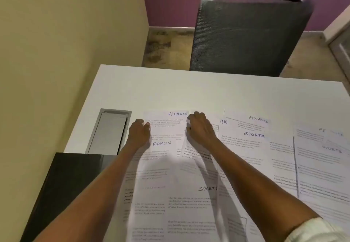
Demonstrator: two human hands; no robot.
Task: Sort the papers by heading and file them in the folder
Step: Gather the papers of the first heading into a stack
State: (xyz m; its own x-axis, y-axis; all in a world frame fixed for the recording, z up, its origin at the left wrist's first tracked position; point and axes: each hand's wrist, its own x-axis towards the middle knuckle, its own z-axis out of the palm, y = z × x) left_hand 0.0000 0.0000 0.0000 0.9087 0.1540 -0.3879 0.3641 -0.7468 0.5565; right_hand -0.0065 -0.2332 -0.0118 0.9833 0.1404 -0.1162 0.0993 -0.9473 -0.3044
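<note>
Several printed sheets with handwritten headings lie overlapping on the white table (170, 90). A FINANCE sheet (166, 122) lies at the far middle, with my left hand (139, 130) on its left edge and my right hand (200, 126) on its right edge, fingers curled at the paper. Below it lie an ADMIN sheet (162, 144) and a SPORTS sheet (189, 200). To the right are an HR sheet (223, 122), a second FINANCE sheet (258, 119), another SPORTS sheet (253, 134), and more sheets (325, 156) at the right edge. I see no folder that I can tell.
A grey cable hatch (109, 131) is set into the table on the left. A dark object (66, 185) lies at the near left corner. A dark mesh chair (246, 33) stands behind the table. A beige wall (66, 33) runs along the left.
</note>
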